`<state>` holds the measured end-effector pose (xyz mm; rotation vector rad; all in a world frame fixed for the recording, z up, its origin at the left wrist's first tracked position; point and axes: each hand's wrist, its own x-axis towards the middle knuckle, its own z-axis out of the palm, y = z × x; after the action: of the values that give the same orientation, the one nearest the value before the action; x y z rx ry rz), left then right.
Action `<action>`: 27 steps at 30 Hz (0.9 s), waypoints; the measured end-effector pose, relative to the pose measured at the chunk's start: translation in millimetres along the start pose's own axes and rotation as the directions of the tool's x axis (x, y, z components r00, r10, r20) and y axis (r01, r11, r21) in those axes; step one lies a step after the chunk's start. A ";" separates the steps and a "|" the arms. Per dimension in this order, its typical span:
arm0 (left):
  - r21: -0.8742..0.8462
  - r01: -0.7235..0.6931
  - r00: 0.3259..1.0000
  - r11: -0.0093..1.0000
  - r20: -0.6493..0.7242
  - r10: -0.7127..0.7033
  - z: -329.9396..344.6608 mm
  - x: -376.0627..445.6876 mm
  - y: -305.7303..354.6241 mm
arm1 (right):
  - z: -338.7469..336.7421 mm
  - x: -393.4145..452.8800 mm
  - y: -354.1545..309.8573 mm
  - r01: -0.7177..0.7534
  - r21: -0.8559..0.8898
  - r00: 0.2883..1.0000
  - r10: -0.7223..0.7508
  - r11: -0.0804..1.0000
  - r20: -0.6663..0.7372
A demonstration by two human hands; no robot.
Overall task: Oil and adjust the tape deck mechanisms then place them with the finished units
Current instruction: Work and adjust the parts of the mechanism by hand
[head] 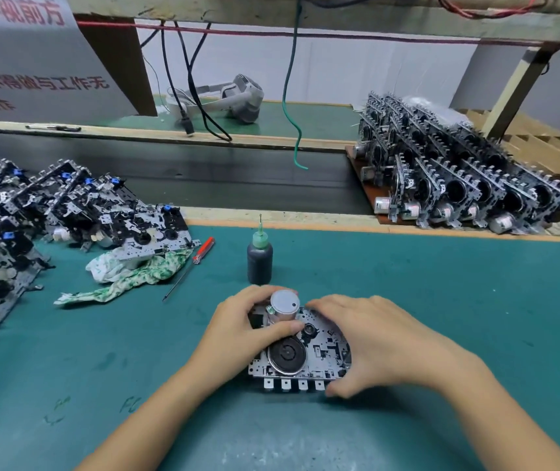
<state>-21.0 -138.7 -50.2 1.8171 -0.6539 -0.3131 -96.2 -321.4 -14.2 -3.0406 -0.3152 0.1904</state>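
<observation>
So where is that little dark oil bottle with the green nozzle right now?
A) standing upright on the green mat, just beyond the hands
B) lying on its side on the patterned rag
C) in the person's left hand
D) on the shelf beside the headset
A: the oil bottle stands upright on the green mat, untouched, while the left hand and right hand both hold the tape deck mechanism.

Left hand (243, 329) and right hand (370, 345) curled, forearms converging
</observation>
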 end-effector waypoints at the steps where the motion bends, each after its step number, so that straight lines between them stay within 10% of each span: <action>1: -0.104 0.043 0.999 0.994 -0.002 -0.043 -6.5 1.8 2.1 | -1.8 -1.8 0.7 0.007 0.112 1.000 -0.007 0.994 -0.003; 3: -0.425 0.212 0.977 0.880 0.123 -0.176 -18.7 6.7 4.1 | -5.4 -6.7 0.2 0.042 0.529 0.999 -0.038 0.848 -0.019; 5: -0.618 0.399 0.909 0.677 0.363 -0.205 -20.2 9.3 2.0 | -2.5 -11.5 -4.6 0.075 0.895 0.994 -0.102 0.439 -0.034; 11: -0.761 0.625 0.780 0.171 0.612 -0.127 8.5 1.3 -10.7 | 23.3 -3.4 -44.1 -0.080 0.926 0.920 -0.385 -0.369 -0.074; 16: -0.786 0.587 0.780 0.194 0.613 0.124 14.8 4.6 -1.9 | 35.2 1.5 -34.1 -0.085 0.941 0.974 -0.226 -0.329 0.009; 24: -0.826 0.514 0.853 0.230 0.521 -0.036 9.7 7.6 -15.8 | 44.6 7.6 -14.1 -0.043 0.937 0.998 0.025 -0.347 0.055; 27: -0.839 0.490 0.872 0.238 0.478 -0.110 9.3 8.8 -19.1 | 40.9 6.7 -5.2 -0.085 0.977 0.986 0.124 -0.197 0.111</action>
<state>-13.3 -146.9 -70.2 0.6377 -0.1629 -1.0648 -96.1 -312.3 -54.9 -1.3105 0.1405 0.2352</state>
